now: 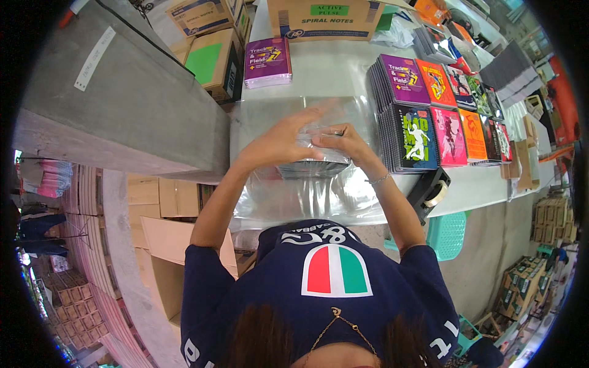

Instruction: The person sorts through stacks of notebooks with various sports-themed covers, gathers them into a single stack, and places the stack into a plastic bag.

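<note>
A dark stack of what look like notebooks (314, 170) lies in front of me, partly covered by clear plastic film (270, 199) that spreads on the table around it. Over the stack's left side, my left hand (281, 142) is open, its fingers stretched to the right and smeared by motion. My right hand (345, 141) is closed in a pinch at the film above the stack, with a ring on one finger. Both hands hide much of the stack's top.
Rows of colourful spiral notebooks (421, 136) stand in piles on the right, beside a black tape dispenser (429, 191). More purple notebooks (268, 61) sit at the back left. A cardboard box (325, 24) is behind. A grey concrete pillar (141, 92) borders the table's left.
</note>
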A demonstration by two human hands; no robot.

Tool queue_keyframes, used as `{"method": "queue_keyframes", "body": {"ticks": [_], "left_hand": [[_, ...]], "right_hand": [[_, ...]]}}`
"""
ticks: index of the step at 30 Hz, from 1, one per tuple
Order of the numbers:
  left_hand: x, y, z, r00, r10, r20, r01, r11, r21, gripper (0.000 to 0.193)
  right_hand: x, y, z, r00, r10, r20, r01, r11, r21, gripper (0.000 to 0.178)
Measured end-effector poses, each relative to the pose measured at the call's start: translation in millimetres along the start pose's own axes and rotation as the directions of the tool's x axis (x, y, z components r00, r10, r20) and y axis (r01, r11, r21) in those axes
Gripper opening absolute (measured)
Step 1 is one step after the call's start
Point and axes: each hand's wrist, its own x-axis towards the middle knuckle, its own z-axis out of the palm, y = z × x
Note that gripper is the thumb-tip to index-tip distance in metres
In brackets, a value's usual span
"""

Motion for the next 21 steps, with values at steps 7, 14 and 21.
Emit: {"method": "queue_keyframes", "body": {"ticks": [7, 14, 21], "left_hand": [[-19.2, -54.7, -3.3, 0.901, -0.39, 0.191, 0.433, 0.846, -0.312, 0.048], [-27.5, -60.9, 8.3, 0.946, -0.324, 0.013, 0.314, 0.906, -0.284, 0.033], [-31.3, -45.5, 11.0, 0.937, -0.345, -0.059, 0.346, 0.938, 0.018, 0.031]], "right_hand": [[-6.5, -16.5, 9.6, 0.999, 0.047, -0.019, -0.047, 0.999, 0.008, 0.03], [-6.7, -9.5, 8.8, 0.994, -0.113, -0.005, 0.112, 0.986, -0.121, 0.023], [-11.8, -16.1, 4.7, 0.987, -0.148, 0.066, 0.161, 0.949, -0.27, 0.035]]}}
